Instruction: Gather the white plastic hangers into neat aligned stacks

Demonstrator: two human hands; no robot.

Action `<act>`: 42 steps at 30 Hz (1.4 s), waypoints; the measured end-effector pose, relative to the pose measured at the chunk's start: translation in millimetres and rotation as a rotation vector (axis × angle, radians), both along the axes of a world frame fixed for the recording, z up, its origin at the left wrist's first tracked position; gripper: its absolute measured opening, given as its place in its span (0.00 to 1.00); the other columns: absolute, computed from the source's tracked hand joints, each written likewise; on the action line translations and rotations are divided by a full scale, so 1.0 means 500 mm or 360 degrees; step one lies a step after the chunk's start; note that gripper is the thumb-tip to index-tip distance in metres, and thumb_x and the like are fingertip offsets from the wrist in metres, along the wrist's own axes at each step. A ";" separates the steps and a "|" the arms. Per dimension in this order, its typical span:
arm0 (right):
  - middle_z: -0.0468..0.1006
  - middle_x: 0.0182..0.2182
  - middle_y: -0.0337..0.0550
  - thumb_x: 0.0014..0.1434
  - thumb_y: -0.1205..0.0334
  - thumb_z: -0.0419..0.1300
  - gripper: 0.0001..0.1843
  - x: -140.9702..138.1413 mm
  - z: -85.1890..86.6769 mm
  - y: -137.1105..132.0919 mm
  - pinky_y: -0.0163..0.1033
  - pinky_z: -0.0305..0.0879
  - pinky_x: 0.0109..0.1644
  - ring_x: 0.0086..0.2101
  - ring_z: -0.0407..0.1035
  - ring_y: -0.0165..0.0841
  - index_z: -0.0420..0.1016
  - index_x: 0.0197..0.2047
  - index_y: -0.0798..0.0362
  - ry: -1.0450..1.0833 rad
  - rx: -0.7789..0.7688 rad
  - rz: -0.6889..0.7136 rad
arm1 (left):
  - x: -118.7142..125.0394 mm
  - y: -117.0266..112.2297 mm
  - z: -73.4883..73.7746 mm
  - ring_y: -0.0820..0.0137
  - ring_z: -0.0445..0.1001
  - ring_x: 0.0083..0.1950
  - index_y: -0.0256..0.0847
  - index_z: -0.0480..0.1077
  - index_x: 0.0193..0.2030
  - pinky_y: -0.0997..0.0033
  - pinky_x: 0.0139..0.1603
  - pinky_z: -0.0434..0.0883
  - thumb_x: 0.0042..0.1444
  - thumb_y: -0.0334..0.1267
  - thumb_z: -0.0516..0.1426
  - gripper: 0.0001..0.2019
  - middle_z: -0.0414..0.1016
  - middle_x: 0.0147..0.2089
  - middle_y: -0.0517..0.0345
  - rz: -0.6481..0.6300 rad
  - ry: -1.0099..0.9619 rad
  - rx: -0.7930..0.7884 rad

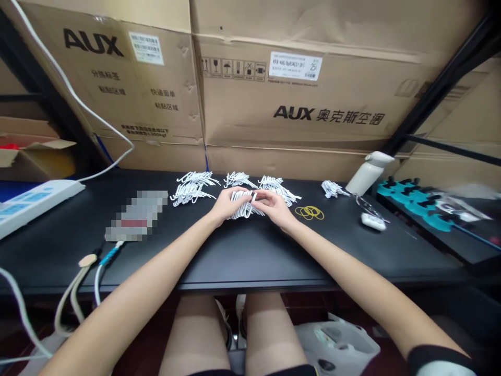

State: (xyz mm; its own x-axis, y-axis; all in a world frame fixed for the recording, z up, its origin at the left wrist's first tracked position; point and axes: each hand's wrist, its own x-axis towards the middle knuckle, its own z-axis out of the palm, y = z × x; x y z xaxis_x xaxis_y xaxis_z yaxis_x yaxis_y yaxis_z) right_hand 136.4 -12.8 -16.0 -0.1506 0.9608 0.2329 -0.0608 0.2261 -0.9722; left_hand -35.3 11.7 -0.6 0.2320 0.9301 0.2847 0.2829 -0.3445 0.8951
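My left hand (pixel 228 204) is closed around the left side of a bundle of thin white bent wire hooks (pixel 245 210) at the middle of the desk. On the bundle's right, my right hand (pixel 277 209) has its fingers curled at a white hook end, thumb and fingertips close together. Behind my hands lie more piles of white hooks: a large one (pixel 191 189) to the left, a smaller one (pixel 238 179) in the middle and another (pixel 274 184) partly hidden by my right hand. Yellow rubber bands (pixel 310 212) lie right of that hand.
A small hook cluster (pixel 332 188) lies near a white bottle (pixel 368 175). In front are a cable and a white case (pixel 373 222). Teal parts (pixel 415 203) sit far right. At left are a blurred phone-like object (pixel 136 216) and a power strip (pixel 37 203). Cardboard boxes (pixel 242 125) stand behind.
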 end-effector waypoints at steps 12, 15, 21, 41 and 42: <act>0.78 0.34 0.42 0.38 0.55 0.73 0.22 -0.014 0.007 -0.007 0.46 0.70 0.51 0.38 0.74 0.35 0.78 0.38 0.52 0.0157 -0.0110 -0.0178 | 0.010 -0.007 -0.004 0.61 0.75 0.46 0.37 0.77 0.40 0.65 0.51 0.68 0.50 0.48 0.60 0.17 0.80 0.42 0.52 -0.0022 -0.0083 -0.0047; 0.79 0.34 0.42 0.38 0.58 0.72 0.20 -0.013 0.010 -0.008 0.46 0.71 0.50 0.37 0.74 0.35 0.78 0.37 0.53 0.0166 -0.0152 -0.0226 | 0.011 -0.011 0.001 0.61 0.75 0.47 0.38 0.77 0.40 0.66 0.51 0.68 0.50 0.48 0.60 0.17 0.80 0.42 0.52 -0.0028 -0.0063 -0.0047; 0.80 0.33 0.41 0.40 0.60 0.69 0.16 -0.018 0.009 -0.011 0.45 0.71 0.48 0.36 0.75 0.35 0.78 0.35 0.53 0.0223 -0.0197 -0.0290 | 0.013 -0.015 0.003 0.61 0.75 0.45 0.36 0.77 0.41 0.65 0.49 0.68 0.51 0.48 0.60 0.17 0.80 0.42 0.52 0.0006 -0.0029 -0.0040; 0.74 0.50 0.47 0.60 0.47 0.56 0.22 -0.026 -0.020 -0.019 0.45 0.65 0.55 0.49 0.70 0.39 0.67 0.54 0.48 -0.0313 0.0415 -0.0219 | 0.013 -0.024 0.010 0.66 0.76 0.36 0.37 0.73 0.48 0.65 0.37 0.74 0.43 0.51 0.66 0.28 0.78 0.38 0.52 -0.0292 -0.0422 -0.0534; 0.74 0.50 0.47 0.61 0.47 0.55 0.23 -0.023 -0.018 -0.022 0.46 0.64 0.56 0.49 0.70 0.40 0.66 0.56 0.48 -0.0367 0.0432 -0.0206 | 0.010 -0.023 0.010 0.67 0.76 0.37 0.38 0.72 0.50 0.64 0.38 0.74 0.42 0.49 0.67 0.29 0.77 0.39 0.52 -0.0326 -0.0411 -0.0515</act>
